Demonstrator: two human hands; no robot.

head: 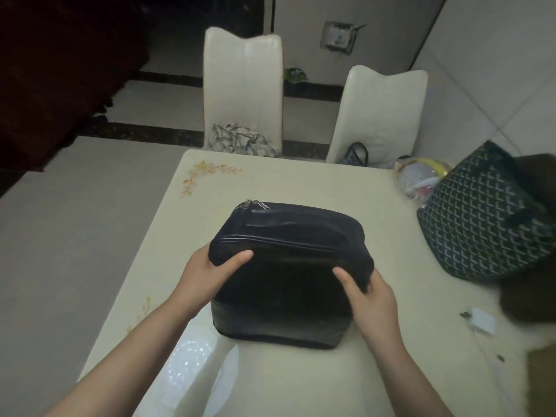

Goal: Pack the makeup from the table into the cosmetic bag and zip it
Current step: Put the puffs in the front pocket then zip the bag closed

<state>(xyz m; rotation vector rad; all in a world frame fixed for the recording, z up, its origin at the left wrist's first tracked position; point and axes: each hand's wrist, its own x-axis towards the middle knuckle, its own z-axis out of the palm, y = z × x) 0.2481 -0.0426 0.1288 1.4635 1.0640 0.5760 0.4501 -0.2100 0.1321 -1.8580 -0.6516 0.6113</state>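
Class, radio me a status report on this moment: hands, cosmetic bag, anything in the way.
Left hand and right hand both grip the black cosmetic bag at its sides. Bag upright on table, zipper pulls at top left corner. Patterned tote stands clear, right.

Fingers of each hand behind the cosmetic bag [288, 266]; patterned tote [484, 218] cut by the right edge.

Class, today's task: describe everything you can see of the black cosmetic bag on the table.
The black cosmetic bag is boxy with rounded corners, of soft dark fabric with a slight sheen. It stands on the cream table, its zip running over the top and looking closed, two metal pulls at the far left corner. The left hand and right hand grip its upper near corners, thumbs on the front.
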